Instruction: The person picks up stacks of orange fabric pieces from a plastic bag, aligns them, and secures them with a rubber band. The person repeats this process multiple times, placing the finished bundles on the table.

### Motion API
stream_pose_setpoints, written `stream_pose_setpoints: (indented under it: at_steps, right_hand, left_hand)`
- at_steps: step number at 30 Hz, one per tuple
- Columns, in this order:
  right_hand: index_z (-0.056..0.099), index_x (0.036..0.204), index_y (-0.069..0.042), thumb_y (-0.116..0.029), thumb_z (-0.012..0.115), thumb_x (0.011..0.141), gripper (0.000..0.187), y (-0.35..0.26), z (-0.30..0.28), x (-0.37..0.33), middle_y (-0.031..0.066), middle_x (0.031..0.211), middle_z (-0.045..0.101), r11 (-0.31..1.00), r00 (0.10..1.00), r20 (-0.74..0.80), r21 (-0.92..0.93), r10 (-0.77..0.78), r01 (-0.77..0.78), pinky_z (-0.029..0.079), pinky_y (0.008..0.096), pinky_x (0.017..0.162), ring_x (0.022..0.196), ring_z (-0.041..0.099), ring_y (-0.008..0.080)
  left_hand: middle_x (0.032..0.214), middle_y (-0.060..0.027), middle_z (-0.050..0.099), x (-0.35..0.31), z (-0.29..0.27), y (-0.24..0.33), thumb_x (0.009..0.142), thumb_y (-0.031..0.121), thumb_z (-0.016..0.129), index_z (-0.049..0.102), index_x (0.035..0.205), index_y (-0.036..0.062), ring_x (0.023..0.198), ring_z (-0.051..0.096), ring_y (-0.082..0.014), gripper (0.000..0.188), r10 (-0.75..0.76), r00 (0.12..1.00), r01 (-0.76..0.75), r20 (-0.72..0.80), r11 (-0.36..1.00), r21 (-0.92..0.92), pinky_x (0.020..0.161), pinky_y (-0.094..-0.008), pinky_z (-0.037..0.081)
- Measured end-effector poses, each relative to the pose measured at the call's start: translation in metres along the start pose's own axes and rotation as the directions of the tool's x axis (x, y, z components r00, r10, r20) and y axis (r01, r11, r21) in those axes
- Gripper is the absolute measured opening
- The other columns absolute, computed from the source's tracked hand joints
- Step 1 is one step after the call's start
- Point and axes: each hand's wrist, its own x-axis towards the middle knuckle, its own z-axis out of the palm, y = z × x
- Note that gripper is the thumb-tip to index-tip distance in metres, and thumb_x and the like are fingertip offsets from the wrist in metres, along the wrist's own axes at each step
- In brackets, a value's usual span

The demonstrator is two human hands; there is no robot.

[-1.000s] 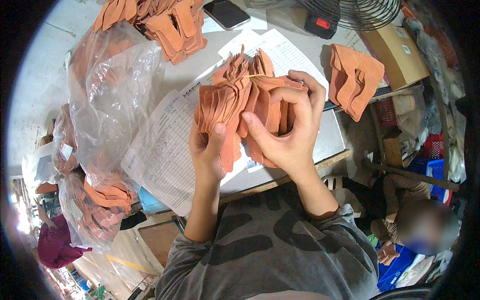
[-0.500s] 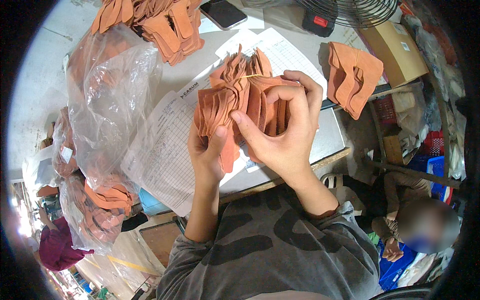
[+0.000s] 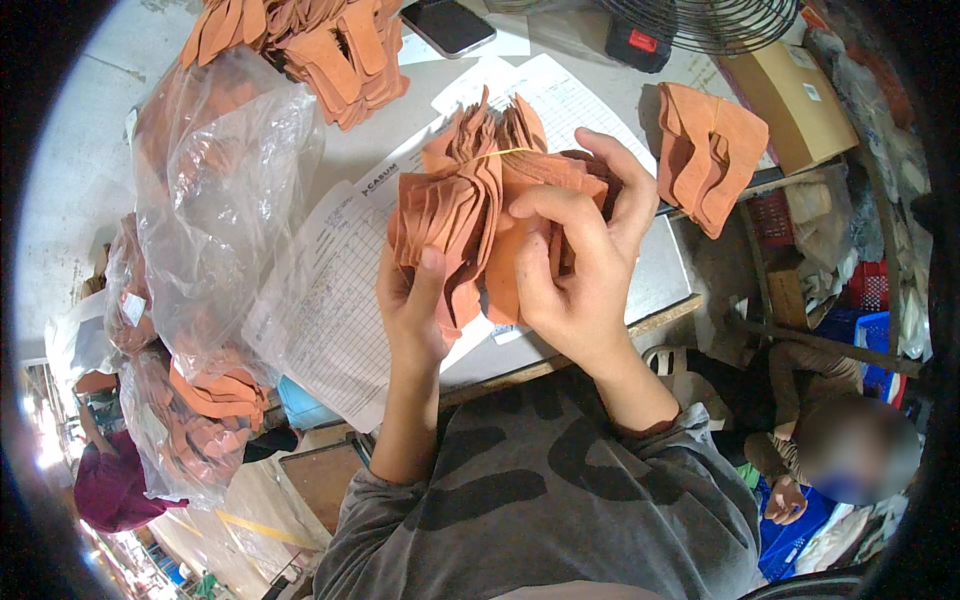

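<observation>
Clock centred on the held bundle of orange-brown flat pieces, above the grey surface; entries left to right.

- Small clear bag, 8 o'clock: orange pieces inside.
- Large clear bag, 9 o'clock: crumpled, film loosely spread.
- Printed sheets, 8 o'clock and on beneath the hands: gridded.
- Loose pile, between 10 and 11 o'clock: like pieces, heaped.
- Left hand, 7 o'clock: closed on the bundle's near-left corner, thumb across the front, other fingers mostly hidden behind.
- Phone, 12 o'clock: dark screen up.
- Held bundle: long axis roughly 12 to 6 o'clock; yellow band across its upper part; leaves fanned at both ends. It lies at 1 o'clock from the left thumb and 10 o'clock from the right palm; both hands touch it, the left more firmly.
- Right hand, 4 o'clock: part open, index and thumb bent against the bundle's right half, a further finger raised clear. Whether a leaf is pinched cannot be told.
- Wire fan cage, between 1 and 2 o'clock.
- Second bundle, between 2 and 3 o'clock: overhanging the edge.
- Cardboard box, 2 o'clock: just beyond it.
</observation>
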Motion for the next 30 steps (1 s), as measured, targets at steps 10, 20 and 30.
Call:
stream_pose_setpoints:
  at_steps: [10, 20, 30]
  right_hand:
    - [0.068, 0.101, -0.006, -0.015, 0.075, 0.090, 0.016, 0.005, -0.011, 0.006, 0.0236, 0.140, 0.049, 1.000, 0.997, 0.066, -0.018, 0.026, -0.025, 0.039, 0.0498, 0.113, 0.135, 0.049, 0.0372]
    - [0.070, 0.097, -0.006, -0.013, 0.080, 0.088, 0.016, 0.018, -0.012, 0.006, 0.0225, 0.142, 0.052, 0.996, 0.994, 0.084, 0.047, 0.068, -0.072, 0.041, 0.0466, 0.113, 0.137, 0.051, 0.0342]
    - [0.069, 0.098, -0.007, -0.009, 0.079, 0.088, 0.014, 0.019, -0.009, 0.005, 0.0207, 0.138, 0.052, 0.996, 0.995, 0.069, 0.061, 0.066, -0.071, 0.043, 0.0446, 0.110, 0.133, 0.053, 0.0327]
  left_hand:
    - [0.151, -0.0209, 0.056, 0.002, 0.000, 0.003, 0.107, 0.022, 0.063, 0.043, 0.153, -0.0077, 0.139, 0.057, -0.0295, 0.058, -0.021, 0.999, 0.021, 0.034, 1.000, 0.024, 0.119, -0.0439, 0.042]
    - [0.152, -0.0205, 0.055, 0.002, 0.003, 0.005, 0.107, 0.023, 0.062, 0.043, 0.153, -0.0079, 0.141, 0.055, -0.0292, 0.058, -0.021, 0.999, 0.022, 0.025, 1.000, -0.005, 0.120, -0.0440, 0.041]
    - [0.150, -0.0201, 0.056, 0.001, 0.002, 0.005, 0.107, 0.020, 0.063, 0.043, 0.152, -0.0080, 0.139, 0.056, -0.0286, 0.057, -0.044, 0.999, 0.044, 0.010, 0.999, -0.009, 0.119, -0.0433, 0.043]
